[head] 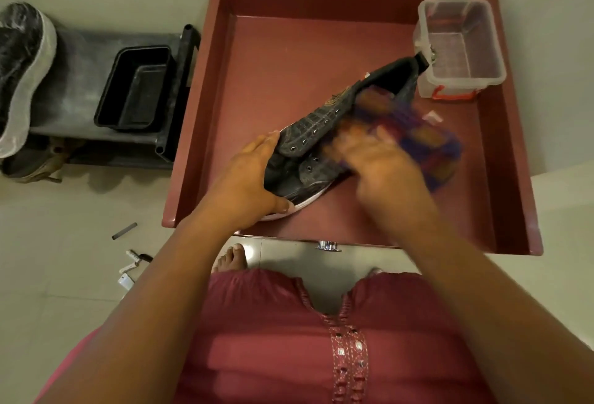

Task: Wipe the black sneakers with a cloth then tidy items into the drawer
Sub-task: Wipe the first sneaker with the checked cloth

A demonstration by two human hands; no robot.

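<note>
Sneaker held over the open drawer, cloth on it.

I saw a pale tiled floor (pixel 80 275) with a red drawer (pixel 514 178) pulled open below me and a dark low rack (pixel 80 82) to its left. The black sneaker (pixel 321 127) lay slantwise over the drawer, its long axis running from near-left to far-right, toe toward me, heel beside the clear plastic box (pixel 459 46). My left hand (pixel 250 178) was clasped around the toe end, thumb on the white sole. My right hand (pixel 382 159), blurred, gripped a patterned cloth (pixel 430 143) against the sneaker's right side.
</note>
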